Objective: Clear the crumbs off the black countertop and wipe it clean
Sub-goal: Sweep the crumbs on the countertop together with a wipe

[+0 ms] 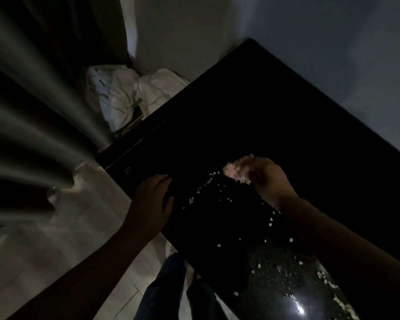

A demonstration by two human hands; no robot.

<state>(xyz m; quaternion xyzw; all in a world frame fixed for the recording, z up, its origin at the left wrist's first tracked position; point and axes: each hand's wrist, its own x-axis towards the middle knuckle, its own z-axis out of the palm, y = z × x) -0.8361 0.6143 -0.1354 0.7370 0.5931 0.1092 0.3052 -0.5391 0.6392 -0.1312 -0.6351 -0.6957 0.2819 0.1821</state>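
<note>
Crumbs (320,274) scattered over near black counter (263,100), trail reaching pink cloth (237,170). Right grip (267,179) curled round cloth; left grip (154,197) spread flat at counter edge. Sweeping step, judging by trail; next: drag crumbs toward edge, likely into left palm.

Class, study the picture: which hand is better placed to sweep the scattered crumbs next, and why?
Probably right. The right hand grips a pale pink wad right beside the crumbs; the left hand rests flat at the countertop edge, holding nothing.

Very dim, glare lower right, wide-angle distortion
</note>
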